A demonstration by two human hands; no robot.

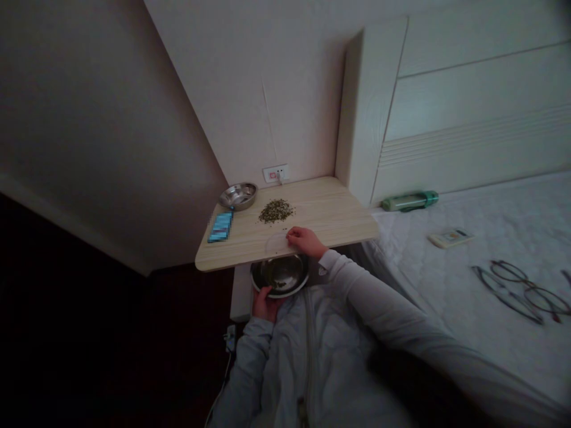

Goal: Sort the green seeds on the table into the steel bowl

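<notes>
My left hand (265, 304) grips the near rim of a stainless steel bowl (285, 273), thumb over the edge. The bowl sits just below the front edge of the wooden tabletop (330, 205), close to my body. A few small dark bits lie inside it. My right hand (306, 241) is at the tabletop's front edge, fingers pinched on a thin, clear round disc (275, 243) that lies low over the wood. Beyond it, a loose pile of small greenish-brown beans or seeds (275, 211) is spread on the tabletop.
A second steel bowl (238, 196) stands at the back left, with a lit phone (220, 227) before it. A wall socket (276, 173) holds a plug. On the bed at right lie a green bottle (410, 201), another phone (450, 238) and eyeglasses (526, 288).
</notes>
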